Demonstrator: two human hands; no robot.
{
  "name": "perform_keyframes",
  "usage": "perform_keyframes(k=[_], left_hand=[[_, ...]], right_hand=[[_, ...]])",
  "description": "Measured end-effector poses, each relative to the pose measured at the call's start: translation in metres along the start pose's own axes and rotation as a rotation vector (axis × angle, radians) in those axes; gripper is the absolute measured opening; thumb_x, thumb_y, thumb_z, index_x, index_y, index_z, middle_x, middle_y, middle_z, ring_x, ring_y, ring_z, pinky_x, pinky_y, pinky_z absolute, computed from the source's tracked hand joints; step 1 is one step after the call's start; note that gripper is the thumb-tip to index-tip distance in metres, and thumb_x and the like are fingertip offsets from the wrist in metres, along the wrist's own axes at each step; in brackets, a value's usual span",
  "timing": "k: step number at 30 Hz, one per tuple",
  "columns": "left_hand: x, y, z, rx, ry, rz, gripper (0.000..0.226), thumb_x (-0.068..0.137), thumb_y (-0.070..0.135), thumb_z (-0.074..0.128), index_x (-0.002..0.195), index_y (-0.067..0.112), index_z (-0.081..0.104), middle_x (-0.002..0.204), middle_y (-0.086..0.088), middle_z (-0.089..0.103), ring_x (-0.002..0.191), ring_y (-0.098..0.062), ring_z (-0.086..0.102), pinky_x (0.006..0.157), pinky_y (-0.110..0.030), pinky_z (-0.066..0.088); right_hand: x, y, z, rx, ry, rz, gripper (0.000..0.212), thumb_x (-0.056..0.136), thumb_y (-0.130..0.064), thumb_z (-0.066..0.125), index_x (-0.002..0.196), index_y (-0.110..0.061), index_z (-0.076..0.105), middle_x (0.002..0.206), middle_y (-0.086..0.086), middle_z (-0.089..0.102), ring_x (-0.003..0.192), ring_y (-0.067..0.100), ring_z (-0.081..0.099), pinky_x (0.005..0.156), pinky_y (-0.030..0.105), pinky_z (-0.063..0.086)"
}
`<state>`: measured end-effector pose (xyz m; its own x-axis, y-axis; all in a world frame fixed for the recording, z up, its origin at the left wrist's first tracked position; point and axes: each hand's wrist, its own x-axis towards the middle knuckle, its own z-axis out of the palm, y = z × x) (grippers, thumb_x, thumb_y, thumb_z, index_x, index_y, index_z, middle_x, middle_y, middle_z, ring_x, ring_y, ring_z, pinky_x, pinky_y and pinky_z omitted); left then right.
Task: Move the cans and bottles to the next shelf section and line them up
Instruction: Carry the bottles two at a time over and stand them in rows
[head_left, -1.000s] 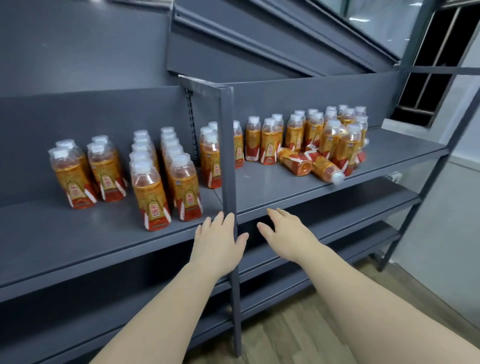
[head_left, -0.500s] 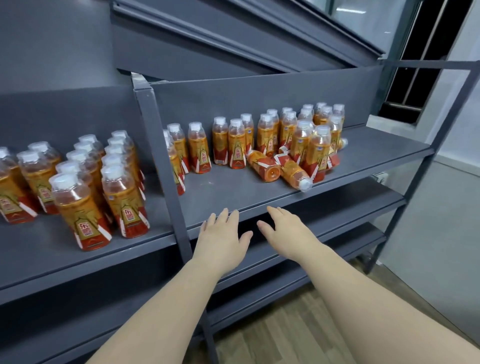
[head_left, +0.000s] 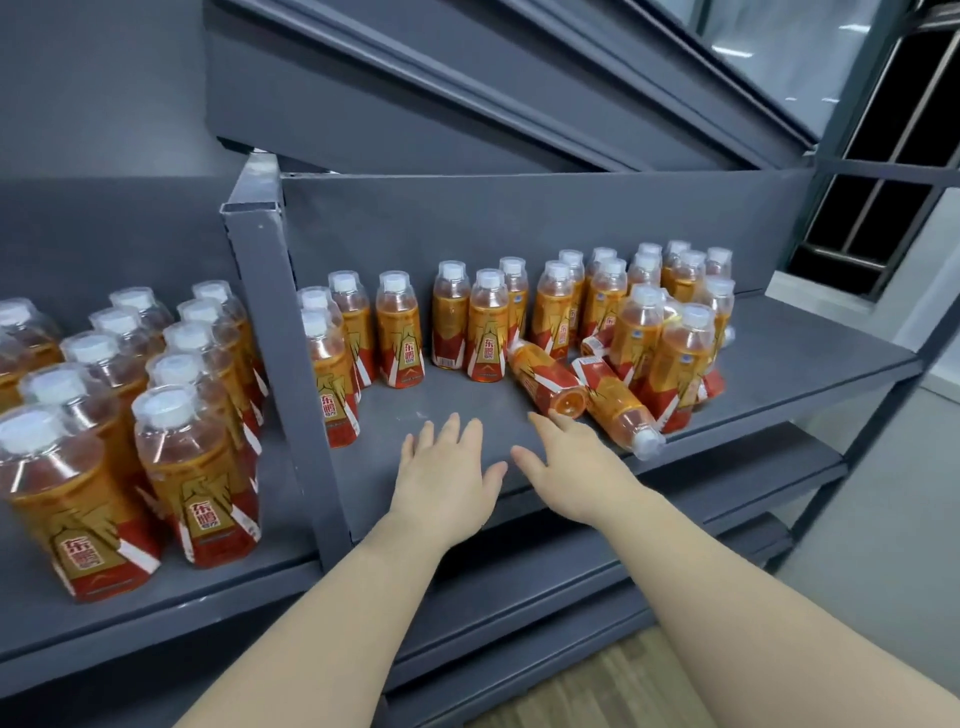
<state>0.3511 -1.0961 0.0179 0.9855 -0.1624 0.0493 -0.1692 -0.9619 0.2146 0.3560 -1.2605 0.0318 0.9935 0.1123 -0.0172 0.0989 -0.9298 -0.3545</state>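
Note:
Many orange drink bottles with white caps stand on a grey shelf. The left section (head_left: 218, 577) holds several upright bottles in rows (head_left: 200, 467). The right section (head_left: 810, 374) holds a loose cluster of upright bottles (head_left: 488, 327), and two lie on their sides: one with its base toward me (head_left: 545, 379), one with its cap toward me (head_left: 613, 405). My left hand (head_left: 447, 478) hovers flat over the right section's front, fingers straight, holding nothing. My right hand (head_left: 571, 467) reaches with straight fingers, its fingertips close to the base of the nearer fallen bottle.
A grey upright post (head_left: 283, 364) divides the two sections. Lower shelves (head_left: 675, 493) jut out beneath. A slanted grey panel (head_left: 467, 104) hangs overhead. A wall and window frame (head_left: 883, 182) are at right, wood floor (head_left: 597, 686) below.
The view has shifted right and closer, so the right section now fills the middle. Both hands have moved forward over the shelf's front edge toward the fallen bottles.

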Motion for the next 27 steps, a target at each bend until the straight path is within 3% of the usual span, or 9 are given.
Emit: perform_keyframes(k=[13,21,27], left_hand=[[0.086,-0.015,0.002,-0.01,-0.012,-0.152,0.067,0.104,0.054,0.033,0.16,0.022,0.014,0.167,-0.007,0.011,0.154,-0.033,0.006,0.125,-0.05,0.005],[0.138,-0.02,0.003,-0.017,0.106,-0.329,0.065,0.102,0.054,0.035,0.157,0.02,0.023,0.165,-0.005,0.022,0.152,-0.032,0.013,0.124,-0.05,0.013],[0.16,-0.021,0.004,-0.099,0.178,-0.445,0.067,0.102,0.053,0.04,0.158,0.02,0.022,0.164,-0.005,0.023,0.151,-0.032,0.018,0.124,-0.046,0.019]], right_hand=[[0.109,0.005,-0.01,-0.03,-0.008,-0.113,0.067,0.103,-0.054,0.036,0.159,-0.022,0.018,0.166,0.006,0.016,0.153,0.026,0.015,0.122,0.041,0.019],[0.188,0.024,-0.018,0.023,0.11,-0.177,0.069,0.103,-0.049,0.043,0.158,-0.016,0.019,0.165,0.011,0.02,0.151,0.03,0.019,0.122,0.042,0.02],[0.228,0.029,-0.014,0.215,0.113,-0.142,0.086,0.095,-0.044,0.062,0.158,-0.016,0.01,0.16,0.008,0.029,0.144,0.031,0.035,0.115,0.048,0.037]])
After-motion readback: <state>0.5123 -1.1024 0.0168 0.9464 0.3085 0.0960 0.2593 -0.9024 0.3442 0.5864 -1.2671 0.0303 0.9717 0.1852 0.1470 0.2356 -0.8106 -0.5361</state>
